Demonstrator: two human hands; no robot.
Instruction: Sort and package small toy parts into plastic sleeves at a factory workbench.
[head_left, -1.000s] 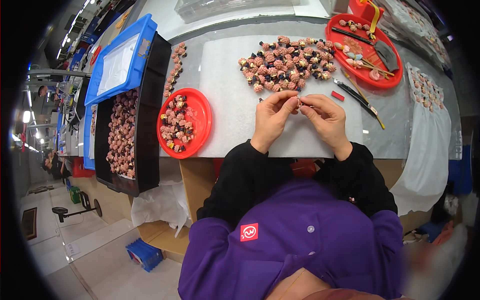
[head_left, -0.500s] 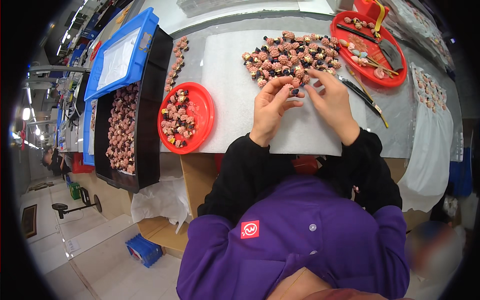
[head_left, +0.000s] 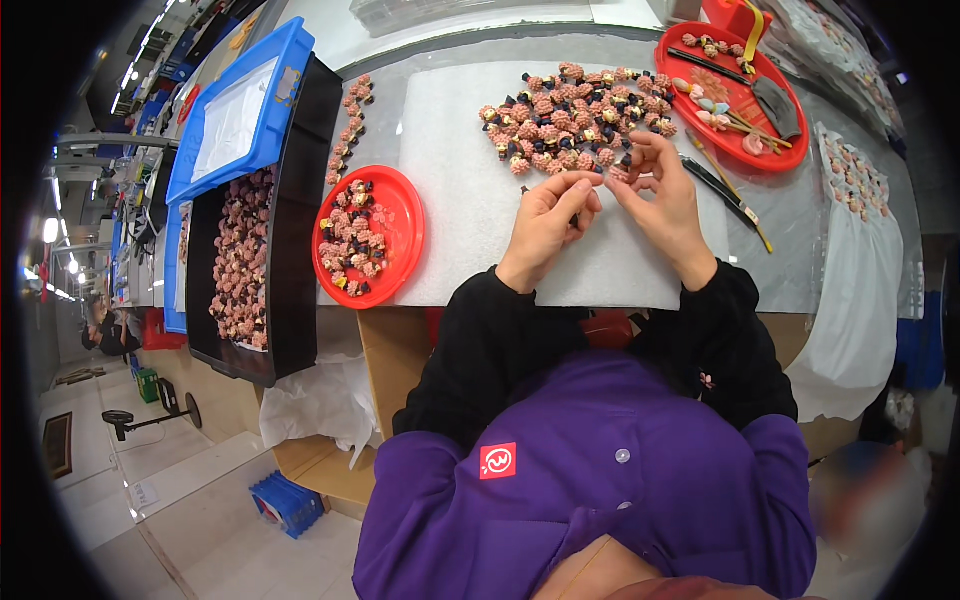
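My left hand (head_left: 543, 232) is closed, thumb against the forefinger, over the white foam mat (head_left: 450, 200). A small dark piece (head_left: 574, 219) shows among its curled fingers, too covered to name. Close beside it, my right hand (head_left: 663, 195) is bent in a pinch, its thumb tip near the left fingertips. A small pink figurine (head_left: 618, 173) shows at the right fingers, partly hidden. Just beyond both hands lies a loose pile of small pink, cream and dark blue figurines (head_left: 560, 117).
A red plate of figurines (head_left: 418, 235) sits left, beside a figurine row (head_left: 350, 120) and a black bin (head_left: 290, 300) full of them. A blue tray (head_left: 285, 75) rests on the bin. At right are black tweezers (head_left: 718, 190), a thin brush (head_left: 762, 236) and a red tool tray (head_left: 795, 155).
My left fingers have curled inward, and the dark-tipped figurine that showed between both hands is now mostly hidden. The two hands' fingertips have come closer together.
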